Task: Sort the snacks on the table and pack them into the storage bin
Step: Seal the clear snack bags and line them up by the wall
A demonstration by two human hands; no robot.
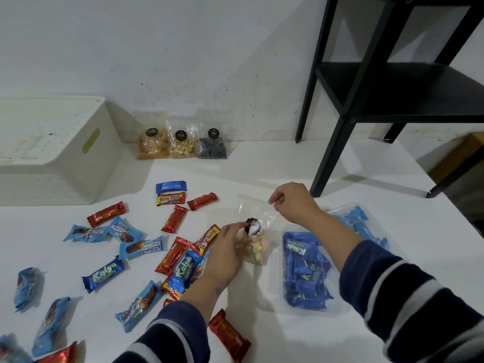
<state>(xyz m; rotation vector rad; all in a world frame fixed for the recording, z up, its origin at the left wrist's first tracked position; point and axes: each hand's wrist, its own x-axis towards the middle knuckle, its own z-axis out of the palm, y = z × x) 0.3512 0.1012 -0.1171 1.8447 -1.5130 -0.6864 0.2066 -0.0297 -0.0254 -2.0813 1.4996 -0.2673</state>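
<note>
My left hand (226, 254) grips the lower part of a clear bag of pastel candies (255, 246) with a black sticker. My right hand (293, 203) pinches the bag's top right corner. A white storage bin (60, 153) stands at the back left. Three clear snack bags lean on the wall: chips (153, 142), nuts (181, 145), dark spirals (212, 146). Several red, dark blue and light blue bars lie scattered on the white table (262, 336), among them a Kalpa bar (103, 275). A clear tray (309, 310) at the right holds several dark blue Kalpa bars.
A second clear tray (337, 212) with light blue packs lies behind my right forearm. A black shelf frame (332, 142) stands on the table at the back right, one leg close to my right hand. A white wall runs along the back.
</note>
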